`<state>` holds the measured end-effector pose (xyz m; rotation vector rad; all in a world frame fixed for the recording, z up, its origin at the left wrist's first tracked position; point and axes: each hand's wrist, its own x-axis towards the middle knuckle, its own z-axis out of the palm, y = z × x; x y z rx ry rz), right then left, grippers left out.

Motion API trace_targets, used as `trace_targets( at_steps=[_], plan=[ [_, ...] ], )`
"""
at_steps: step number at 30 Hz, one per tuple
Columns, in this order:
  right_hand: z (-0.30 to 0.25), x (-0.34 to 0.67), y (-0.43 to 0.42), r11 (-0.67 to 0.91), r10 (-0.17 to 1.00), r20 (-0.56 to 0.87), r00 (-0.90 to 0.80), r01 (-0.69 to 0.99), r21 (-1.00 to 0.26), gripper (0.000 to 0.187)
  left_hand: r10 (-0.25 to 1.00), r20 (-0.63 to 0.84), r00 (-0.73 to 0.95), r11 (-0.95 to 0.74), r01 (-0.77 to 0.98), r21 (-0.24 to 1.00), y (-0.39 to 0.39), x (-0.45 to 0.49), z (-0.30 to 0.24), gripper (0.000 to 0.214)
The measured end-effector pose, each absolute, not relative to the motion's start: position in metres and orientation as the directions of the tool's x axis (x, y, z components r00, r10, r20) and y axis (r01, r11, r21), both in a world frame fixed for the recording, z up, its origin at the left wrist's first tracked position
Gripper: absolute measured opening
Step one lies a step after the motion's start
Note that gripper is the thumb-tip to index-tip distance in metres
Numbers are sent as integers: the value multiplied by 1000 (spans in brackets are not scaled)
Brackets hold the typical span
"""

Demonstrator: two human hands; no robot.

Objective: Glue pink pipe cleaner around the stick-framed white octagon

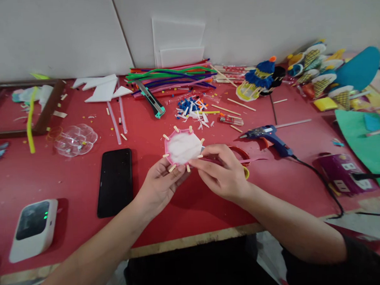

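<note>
Near the table's middle, my left hand point(160, 182) is closed on the lower edge of a small round white disc point(184, 147). Short wooden pegs stand around the disc's rim, and a pink strip runs along them. My right hand point(224, 174) is at the disc's right edge, with thumb and fingers pinching a pink pipe cleaner point(255, 160). Its loose tail sticks out to the right past the hand. Partly hidden behind my right hand lies a red and yellow handled tool point(240, 150), apparently scissors.
On the red table point(193, 218) lie a black phone point(114, 182), a white device point(34, 229), a blue glue gun point(268, 135) with its cord, a cutter knife point(150, 99), pipe cleaners point(171, 76) and cut bits point(191, 109). A purple power socket box point(345, 173) sits right.
</note>
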<state>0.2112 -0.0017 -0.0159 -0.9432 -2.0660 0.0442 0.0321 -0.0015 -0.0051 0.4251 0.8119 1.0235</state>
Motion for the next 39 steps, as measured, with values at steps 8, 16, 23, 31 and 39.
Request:
trace_targets(
  at_steps=[8,16,23,31,39],
  plan=[
    [-20,208,0,737,619,687,-381,585,-339,26,881,-424,212,460,-597,657,0,32,-6,26],
    [-21,203,0,718,659,672,-339,551,-426,17,904,-410,117,397,-584,708,1,32,-8,20],
    [-18,211,6,664,687,641,-343,654,-362,13,913,-394,107,384,-551,741,0,32,-8,23],
    [-19,217,11,667,677,647,-351,665,-337,14,911,-399,105,388,-549,740,1,31,-7,20],
    [-20,211,5,651,751,551,-365,553,-520,10,929,-370,-2,316,-517,796,4,30,-11,18]
  ],
)
